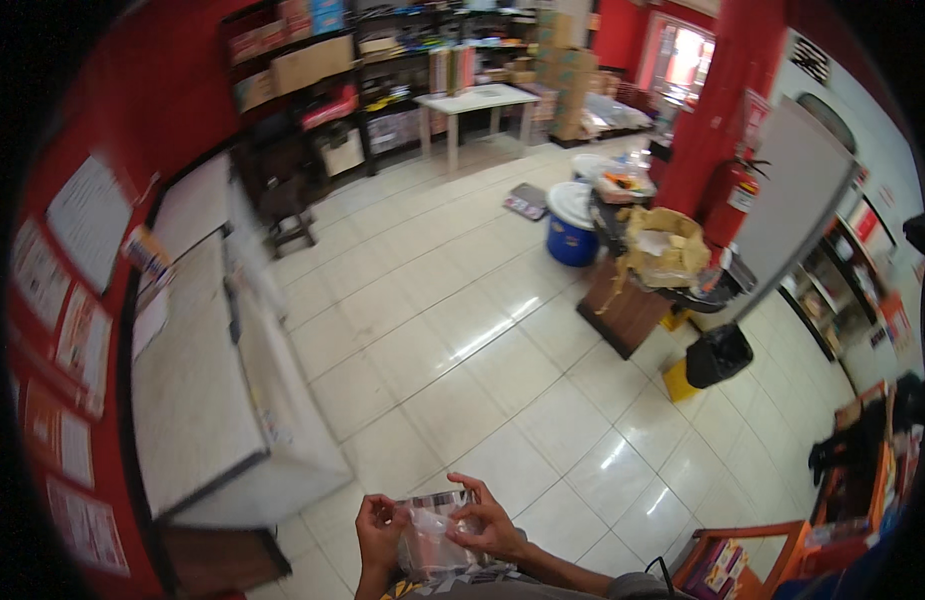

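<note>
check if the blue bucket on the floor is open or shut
Shut: a white lid covers the top of the blue bucket.

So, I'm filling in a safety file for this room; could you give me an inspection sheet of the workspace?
Surface: pale tiled floor, glossy with reflections.
Job's things: clear plastic bag, held up above the floor; contents unclear.
Clutter: crumpled yellowish sack, blue drum and yellow bin near the red pillar.
Fingers: left fingers pinch the bag's upper left; right fingers touch its right side, grip unclear.
Cables: none certain; a thin black strand by the grey sleeve is unidentifiable.
Surroundings: fire extinguisher by the pillar; white table at the back.
</note>
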Motion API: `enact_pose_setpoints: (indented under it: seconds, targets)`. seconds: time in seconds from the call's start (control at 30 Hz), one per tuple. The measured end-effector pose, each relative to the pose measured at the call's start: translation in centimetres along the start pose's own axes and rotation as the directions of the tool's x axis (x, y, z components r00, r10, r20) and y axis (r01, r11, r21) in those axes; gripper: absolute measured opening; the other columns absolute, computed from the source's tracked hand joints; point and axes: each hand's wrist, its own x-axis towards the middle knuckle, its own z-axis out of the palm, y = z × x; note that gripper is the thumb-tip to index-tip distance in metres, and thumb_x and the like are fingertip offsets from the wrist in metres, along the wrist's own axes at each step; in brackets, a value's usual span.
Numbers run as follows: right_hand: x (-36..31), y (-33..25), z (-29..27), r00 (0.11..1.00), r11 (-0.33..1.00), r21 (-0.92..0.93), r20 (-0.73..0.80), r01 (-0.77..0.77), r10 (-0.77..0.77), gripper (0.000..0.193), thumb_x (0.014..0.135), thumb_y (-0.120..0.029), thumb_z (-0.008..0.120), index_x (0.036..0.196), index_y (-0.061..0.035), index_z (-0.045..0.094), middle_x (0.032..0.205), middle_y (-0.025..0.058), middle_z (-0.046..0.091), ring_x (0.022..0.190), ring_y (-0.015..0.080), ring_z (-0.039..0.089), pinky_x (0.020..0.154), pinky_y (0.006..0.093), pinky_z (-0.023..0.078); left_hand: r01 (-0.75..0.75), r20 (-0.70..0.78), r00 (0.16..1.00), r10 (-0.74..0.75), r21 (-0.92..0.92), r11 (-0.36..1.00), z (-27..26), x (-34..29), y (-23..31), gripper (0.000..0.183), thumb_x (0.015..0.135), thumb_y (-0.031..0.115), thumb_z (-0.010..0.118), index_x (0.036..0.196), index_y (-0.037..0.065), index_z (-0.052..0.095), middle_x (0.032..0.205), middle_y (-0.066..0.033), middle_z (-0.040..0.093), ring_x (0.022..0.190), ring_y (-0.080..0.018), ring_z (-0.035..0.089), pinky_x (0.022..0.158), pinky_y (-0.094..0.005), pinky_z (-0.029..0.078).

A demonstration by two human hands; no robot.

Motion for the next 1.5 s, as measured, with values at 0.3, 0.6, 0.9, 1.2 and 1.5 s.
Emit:
enact_pose_setpoints:
  seconds: [0.3, 0.6, 0.9, 1.2, 1.5]
  targets:
    - [14.3, 4.6, -10.5, 0.9, 0.94, -0.321, -0.433, -0.114, -0.039, 0.026, 0.076, -0.02, 0.09, 0.082, -0.0059, 0.068, 0.147, 0.0207, 0.043, 0.141, 0.036, 0.041, 0.117, 0.0472, 0.034, -0.043, 0.343, 0.936, -0.078, 0.334, 0.942, 9.8, 25.3, 2.1, 0.031, 0.085, 0.023, 0.084, 0.082, 0.002, 0.062, 0.071, 0.0023, 0.059, 0.063, -0.0037, 0.051, 0.057, -0.023, 0.045]
    - [29.7, 6.0, -22.3, 0.831, 0.688, -0.578, -0.552, -0.439, 0.067, 0.046, 0.085, -0.048, 0.078, 0.092, -0.0046, 0.064, 0.124, 0.0155, 0.063, 0.101, 0.0291, 0.069, 0.086, 0.0411, 0.057, -0.243, 0.632, 0.772, -0.069, 0.394, 0.886, 21.9, 48.1, 6.0, 0.038, 0.088, 0.026, 0.081, 0.068, 0.0, 0.062, 0.056, 0.0032, 0.054, 0.054, -0.003, 0.043, 0.049, -0.023, 0.034]
    - [46.7, 19.7, -34.6, 0.722, 0.957, 0.202, -0.628, -0.21, 0.291, 0.038, 0.102, -0.047, 0.057, 0.099, -0.0096, 0.05, 0.094, -0.0021, 0.047, 0.085, 0.0087, 0.044, 0.078, 0.0253, 0.041, -0.221, 0.473, 0.88, -0.04, 0.482, 0.848, 31.7, 65.6, 5.5, 0.031, 0.084, 0.016, 0.079, 0.069, 0.001, 0.056, 0.065, 0.0, 0.055, 0.059, -0.0057, 0.049, 0.049, -0.0234, 0.039]
    - [68.4, 16.9, -52.8, 0.861, 0.975, 0.087, -0.458, -0.204, 0.221, 0.04, 0.092, -0.04, 0.073, 0.101, -0.008, 0.051, 0.104, 0.0022, 0.052, 0.093, 0.0123, 0.054, 0.08, 0.0293, 0.048, -0.025, 0.304, 0.951, -0.053, 0.247, 0.969, 45.3, 85.0, 8.7, 0.021, 0.083, -0.001, 0.059, 0.103, 0.005, 0.058, 0.12, -0.0095, 0.053, 0.105, -0.0183, 0.055, 0.087, -0.0304, 0.051]
    - [87.0, 10.3, -65.8, 0.972, 0.891, -0.454, -0.201, 0.018, -0.122, 0.045, 0.09, -0.041, 0.075, 0.112, -0.0051, 0.058, 0.132, 0.0196, 0.058, 0.113, 0.0314, 0.063, 0.081, 0.0386, 0.057, 0.653, 0.597, 0.665, -0.449, -0.172, 0.738, 55.5, 101.5, 9.8, 0.07, 0.092, 0.049, 0.043, 0.136, -0.004, 0.056, 0.126, -0.0209, 0.067, 0.115, -0.0355, 0.064, 0.101, -0.0462, 0.05]
